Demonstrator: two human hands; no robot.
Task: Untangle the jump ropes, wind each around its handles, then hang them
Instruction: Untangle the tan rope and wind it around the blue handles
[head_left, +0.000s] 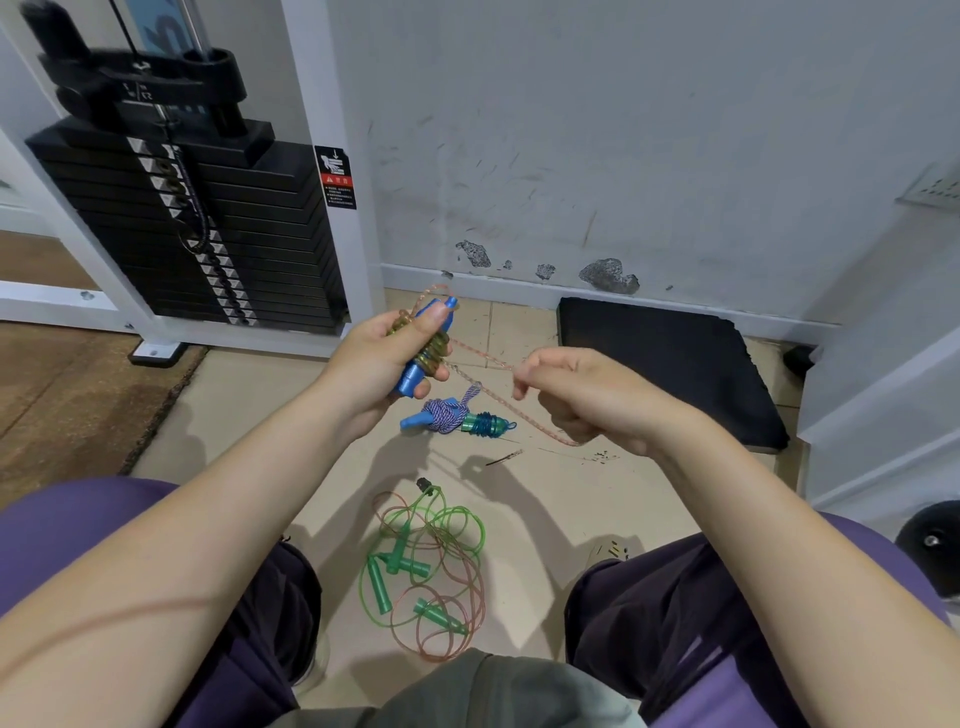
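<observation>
My left hand (378, 358) grips a pair of blue handles (415, 370) with pink-orange rope coiled around their middle. The rope's free end (485, 358) runs right to my right hand (587, 400), which pinches it between thumb and fingers; a loop hangs below that hand. On the floor beneath lies a wound bundle (457, 418): blue and teal handles wrapped in purple-white cord. Nearer my knees sits a tangle of green and pink ropes (431, 566) with several green handles in it.
A black weight stack (197, 218) in a white frame stands at the left. A black mat (670, 364) lies against the scuffed white wall at the right. A dark round object (932, 543) sits at the right edge. My legs flank the tangle.
</observation>
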